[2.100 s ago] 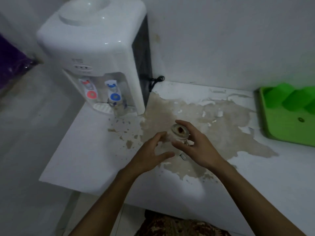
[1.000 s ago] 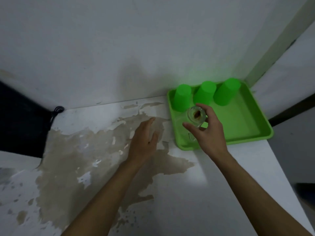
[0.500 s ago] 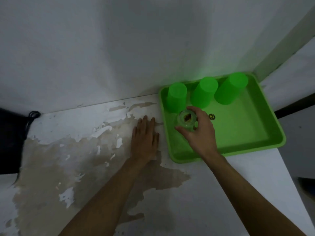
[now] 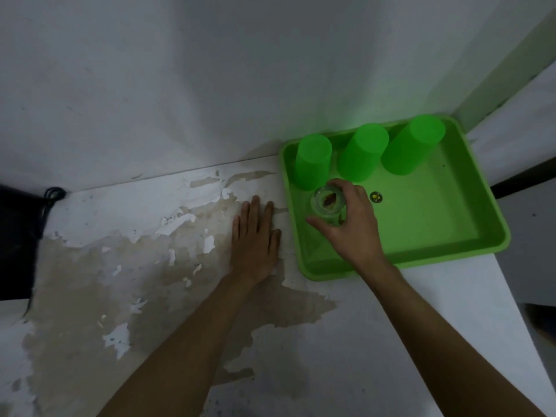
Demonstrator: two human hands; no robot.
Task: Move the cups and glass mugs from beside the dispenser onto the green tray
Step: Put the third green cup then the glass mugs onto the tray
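A green tray (image 4: 445,245) lies at the right of the white counter, against the wall. Three green cups stand upside down along its far side: one at the left (image 4: 313,161), one in the middle (image 4: 362,153), one at the right (image 4: 412,145). My right hand (image 4: 352,224) is shut on a clear glass mug (image 4: 326,204), upside down with a brown mark on its base, over the tray's left part just in front of the left cup. My left hand (image 4: 255,239) lies flat and open on the counter, just left of the tray.
The counter top (image 4: 150,281) is stained brown with peeling white patches. A black cable (image 4: 54,194) and the dispenser's dark side (image 4: 15,242) show at the far left. A small round sticker (image 4: 376,197) sits on the tray floor. The counter's right edge runs just past the tray.
My right hand carried the glass mug from near the dispenser rightward and lowered it into the tray's left part. My left hand settled flat on the counter beside the tray.
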